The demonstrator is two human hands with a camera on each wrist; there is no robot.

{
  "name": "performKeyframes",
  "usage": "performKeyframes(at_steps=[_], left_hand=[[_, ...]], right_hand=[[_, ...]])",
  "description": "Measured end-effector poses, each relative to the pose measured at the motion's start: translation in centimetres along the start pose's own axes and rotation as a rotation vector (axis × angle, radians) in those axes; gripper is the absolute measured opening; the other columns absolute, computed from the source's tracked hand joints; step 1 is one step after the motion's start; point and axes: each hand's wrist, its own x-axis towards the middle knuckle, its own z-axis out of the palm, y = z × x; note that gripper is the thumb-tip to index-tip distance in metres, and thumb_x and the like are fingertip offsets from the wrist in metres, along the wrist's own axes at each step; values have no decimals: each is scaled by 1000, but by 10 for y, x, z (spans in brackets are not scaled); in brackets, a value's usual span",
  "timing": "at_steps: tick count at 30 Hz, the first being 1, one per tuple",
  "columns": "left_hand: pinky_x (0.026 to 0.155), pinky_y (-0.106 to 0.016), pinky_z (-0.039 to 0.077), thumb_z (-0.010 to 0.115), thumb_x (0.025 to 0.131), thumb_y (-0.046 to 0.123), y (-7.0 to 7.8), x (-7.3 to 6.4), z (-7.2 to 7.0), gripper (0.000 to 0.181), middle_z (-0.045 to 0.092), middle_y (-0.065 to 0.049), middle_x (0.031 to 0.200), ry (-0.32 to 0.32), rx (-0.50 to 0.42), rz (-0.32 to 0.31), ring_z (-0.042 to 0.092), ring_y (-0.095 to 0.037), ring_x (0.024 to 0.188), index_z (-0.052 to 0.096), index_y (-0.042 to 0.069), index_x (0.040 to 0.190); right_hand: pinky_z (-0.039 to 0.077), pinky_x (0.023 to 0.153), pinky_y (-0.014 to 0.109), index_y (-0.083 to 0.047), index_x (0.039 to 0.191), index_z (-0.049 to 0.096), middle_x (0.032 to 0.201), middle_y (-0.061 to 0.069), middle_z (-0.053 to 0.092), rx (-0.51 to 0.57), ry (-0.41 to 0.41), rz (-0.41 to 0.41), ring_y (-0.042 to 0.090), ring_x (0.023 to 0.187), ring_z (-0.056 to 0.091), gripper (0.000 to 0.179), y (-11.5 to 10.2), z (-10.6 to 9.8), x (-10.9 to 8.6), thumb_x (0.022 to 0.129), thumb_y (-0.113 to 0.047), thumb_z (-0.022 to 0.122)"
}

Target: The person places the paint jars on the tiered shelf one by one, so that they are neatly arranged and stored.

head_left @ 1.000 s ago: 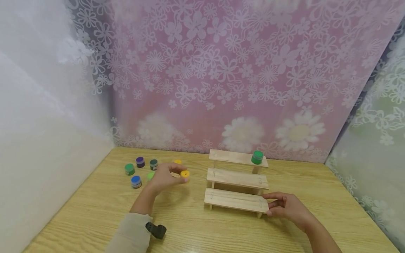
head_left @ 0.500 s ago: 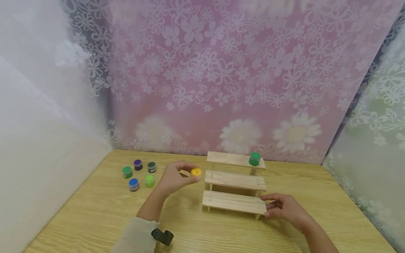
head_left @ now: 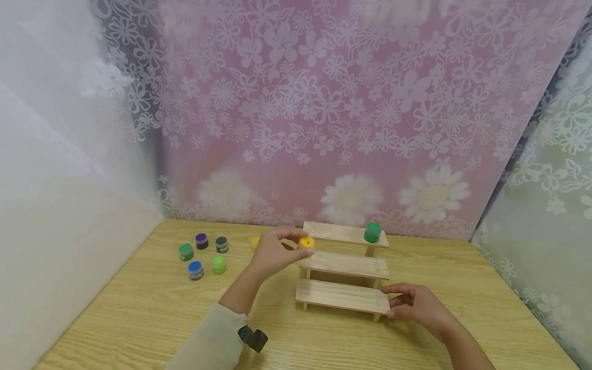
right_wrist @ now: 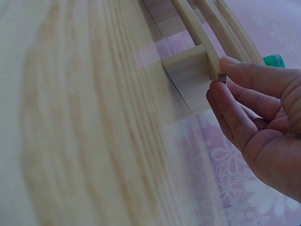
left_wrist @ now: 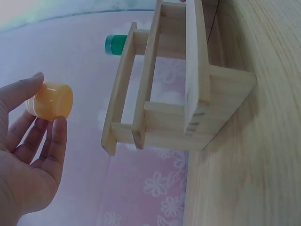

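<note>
My left hand [head_left: 275, 253] pinches a small yellow paint jar [head_left: 307, 242] between thumb and fingers. In the head view the jar overlaps the left end of a three-tier wooden rack [head_left: 342, 292], around its middle and top steps. The left wrist view shows the jar [left_wrist: 57, 101] tilted, off to the side of the rack [left_wrist: 197, 70]. At the rack's other end, my right hand [head_left: 421, 311] grips the corner of the lowest step, thumb on top and fingers beneath. A green paint jar [head_left: 372, 233] stands on the right end of the top step.
Several jars stand at the table's left: green [head_left: 186, 252], purple [head_left: 201, 241], dark green [head_left: 222, 244], blue [head_left: 196, 270] and light green [head_left: 219, 264]. Another yellow jar [head_left: 255, 244] is partly hidden behind my left hand. A flowered pink curtain [head_left: 287, 128] hangs behind the table.
My left hand has carried the yellow jar rightward from near the other jars to the rack's left end, rising slightly. The right hand keeps its grip on the lowest step.
</note>
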Motion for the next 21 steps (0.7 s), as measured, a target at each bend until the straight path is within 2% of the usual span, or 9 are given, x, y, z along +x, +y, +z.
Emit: performKeyframes(at_steps=[3,9,14,21], left_hand=[[76,-30,57,86,77,27,4,6,5,31,67,5,105,5,-5,26,61,-22,98,76,21,105],[75,-27,57,85,78,25,9,16,17,31,68,5,102,6,0,55,61,-19,93,77,18,107],[76,-27,56,84,78,27,14,26,25,30,69,6,99,-8,-12,21,62,-19,95,77,18,106],[69,-29,57,86,76,29,20,41,35,29,68,7,97,-4,10,-21,63,-15,89,77,22,103]], right_hand=[[57,81,36,13,135,48,109,15,65,2,0,0,21,98,62,63,0,0,0,86,-13,76],[57,81,37,12,136,48,109,13,65,-1,-1,22,22,99,62,63,1,-1,1,86,-14,76],[57,81,37,13,136,47,108,13,66,0,-4,18,21,98,62,62,0,0,-1,87,-13,75],[57,81,37,13,136,47,109,13,65,4,0,18,20,97,62,62,0,0,0,87,-10,75]])
